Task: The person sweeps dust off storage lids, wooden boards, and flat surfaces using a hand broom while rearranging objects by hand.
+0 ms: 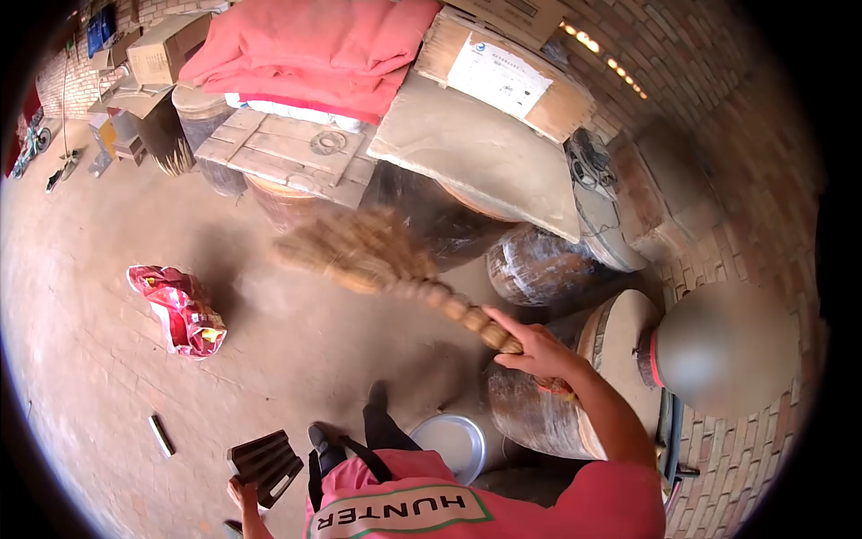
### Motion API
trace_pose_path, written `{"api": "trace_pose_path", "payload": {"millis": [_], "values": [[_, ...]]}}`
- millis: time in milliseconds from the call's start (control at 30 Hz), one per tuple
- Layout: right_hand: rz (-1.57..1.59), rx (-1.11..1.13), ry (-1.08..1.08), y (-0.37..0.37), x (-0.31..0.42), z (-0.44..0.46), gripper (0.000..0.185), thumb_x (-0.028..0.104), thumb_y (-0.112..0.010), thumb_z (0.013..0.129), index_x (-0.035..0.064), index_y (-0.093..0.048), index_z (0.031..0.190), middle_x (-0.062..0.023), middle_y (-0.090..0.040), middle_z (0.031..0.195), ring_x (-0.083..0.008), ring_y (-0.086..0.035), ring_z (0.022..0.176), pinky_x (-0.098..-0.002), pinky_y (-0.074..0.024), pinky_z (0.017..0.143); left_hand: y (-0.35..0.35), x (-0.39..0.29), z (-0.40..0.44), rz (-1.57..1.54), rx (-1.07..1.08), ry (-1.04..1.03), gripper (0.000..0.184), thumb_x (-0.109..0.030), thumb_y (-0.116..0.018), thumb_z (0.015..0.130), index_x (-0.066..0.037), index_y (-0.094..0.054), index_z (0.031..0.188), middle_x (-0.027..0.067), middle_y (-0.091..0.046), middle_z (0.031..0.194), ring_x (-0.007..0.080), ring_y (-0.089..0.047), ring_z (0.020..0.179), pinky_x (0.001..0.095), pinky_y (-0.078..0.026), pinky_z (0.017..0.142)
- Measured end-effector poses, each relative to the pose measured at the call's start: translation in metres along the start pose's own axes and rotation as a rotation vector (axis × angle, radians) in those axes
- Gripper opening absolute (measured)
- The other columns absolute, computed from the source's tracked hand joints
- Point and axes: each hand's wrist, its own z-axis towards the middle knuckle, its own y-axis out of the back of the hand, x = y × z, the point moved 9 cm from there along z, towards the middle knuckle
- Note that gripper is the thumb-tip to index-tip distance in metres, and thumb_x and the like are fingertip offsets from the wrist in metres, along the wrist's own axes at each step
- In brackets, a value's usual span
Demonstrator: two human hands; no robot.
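My right hand (532, 350) is closed round the handle of a straw broom (449, 305). The broom's bristles are blurred and reach out to the left, in front of the covered jars. At the lower left, my left hand (241, 492) is at the edge of a dark ridged dustpan (267, 465), with its fingers closed on it. The dustpan is tilted beside my feet. A red crumpled bag (182, 313) lies on the floor further left.
Large jars (539, 265) line the right and far side, under a stone slab (476, 148) and a wooden board (278, 153). A metal basin (467, 440) is by my feet. A small white object (161, 435) lies on the floor at left. Red folded cloth (310, 45) is piled at the back.
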Motion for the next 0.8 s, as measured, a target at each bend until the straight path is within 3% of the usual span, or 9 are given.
{"api": "trace_pose_path", "payload": {"millis": [167,300,400,500,567,600,667,767,800], "values": [[0.127,-0.557,-0.353,0.050,-0.098,-0.061,0.083,0.011,-0.070,0.081,0.0183,-0.026,0.151,-0.0126,-0.067,0.098,-0.0158,-0.062,0.060,-0.0324,-0.0536,0.053,0.015,-0.006,-0.001,0.106,0.033,0.009,0.047,-0.022,-0.068,0.060,-0.002,-0.057,0.102,0.0194,-0.056,0.102,0.0386,-0.049,0.106,0.0478,-0.038,0.097],[0.309,-0.790,-0.481,0.071,-0.234,-0.077,0.084,0.009,-0.068,0.082,0.0142,-0.022,0.152,-0.0090,-0.060,0.089,-0.0138,-0.056,0.057,-0.0291,-0.0497,0.039,0.042,-0.025,-0.002,0.112,-0.041,-0.079,0.049,-0.023,-0.066,0.062,-0.002,-0.056,0.105,0.0190,-0.057,0.103,0.0391,-0.050,0.103,0.0478,-0.040,0.095],[0.079,-0.779,-0.545,0.043,-0.295,-0.064,0.086,0.015,-0.071,0.080,0.0099,-0.023,0.151,-0.0165,-0.061,0.108,-0.0215,-0.063,0.065,-0.0348,-0.0544,0.055,0.073,-0.066,0.001,0.132,0.023,-0.076,0.044,-0.021,-0.066,0.063,-0.003,-0.058,0.102,0.0191,-0.059,0.104,0.0388,-0.051,0.103,0.0492,-0.041,0.091],[0.145,-0.605,-0.630,0.008,-0.188,-0.042,0.087,0.017,-0.070,0.079,0.0094,-0.022,0.151,-0.0183,-0.065,0.103,-0.0225,-0.065,0.083,-0.0369,-0.0532,0.072,0.110,-0.128,0.007,0.072,-0.014,-0.167,0.025,-0.019,-0.066,0.063,-0.003,-0.061,0.082,0.0166,-0.062,0.084,0.0365,-0.058,0.083,0.0469,-0.046,0.074],[0.334,-0.567,-0.338,-0.030,-0.149,-0.038,0.083,0.004,-0.065,0.080,0.0165,-0.024,0.152,-0.0113,-0.063,0.092,-0.0147,-0.057,0.062,-0.0300,-0.0484,0.049,0.131,-0.167,0.013,0.009,0.050,-0.189,0.020,-0.018,-0.067,0.064,-0.003,-0.062,0.075,0.0151,-0.063,0.073,0.0351,-0.060,0.071,0.0451,-0.048,0.066],[0.362,-0.491,-0.357,-0.043,-0.127,-0.040,0.084,0.004,-0.065,0.080,0.0172,-0.024,0.152,-0.0110,-0.064,0.093,-0.0142,-0.057,0.063,-0.0296,-0.0483,0.048,0.149,-0.196,0.012,-0.165,-0.087,-0.329,0.017,-0.017,-0.068,0.064,-0.002,-0.064,0.072,0.0140,-0.063,0.066,0.0325,-0.060,0.059,0.0428,-0.047,0.057],[0.421,-0.292,-0.383,-0.067,-0.081,-0.049,0.085,0.002,-0.065,0.079,0.0186,-0.025,0.152,-0.0106,-0.064,0.094,-0.0133,-0.056,0.064,-0.0288,-0.0479,0.048,0.157,-0.213,0.025,-0.201,-0.001,-0.388,0.018,-0.015,-0.072,0.066,-0.001,-0.066,0.076,0.0142,-0.065,0.069,0.0254,-0.062,0.063,0.0395,-0.048,0.059],[0.230,-0.145,-0.343,-0.119,-0.072,-0.067,0.088,0.006,-0.071,0.076,0.0159,-0.026,0.151,-0.0199,-0.067,0.100,-0.0287,-0.067,0.083,-0.0367,-0.0520,0.071,0.188,-0.250,0.033,-0.424,0.027,-0.537,0.018,-0.009,-0.075,0.072,0.000,-0.060,0.074,0.0052,-0.056,0.062,0.0135,-0.047,0.058,0.0330,-0.040,0.054],[0.240,-0.187,-0.223,-0.136,-0.063,-0.072,0.088,0.009,-0.073,0.075,0.0150,-0.028,0.150,-0.0214,-0.067,0.099,-0.0353,-0.067,0.087,-0.0396,-0.0524,0.074,0.213,-0.285,0.018,-0.272,-0.005,-0.569,0.017,-0.009,-0.074,0.073,0.000,-0.060,0.075,0.0024,-0.054,0.062,0.0109,-0.047,0.061,0.0313,-0.039,0.055]]}}
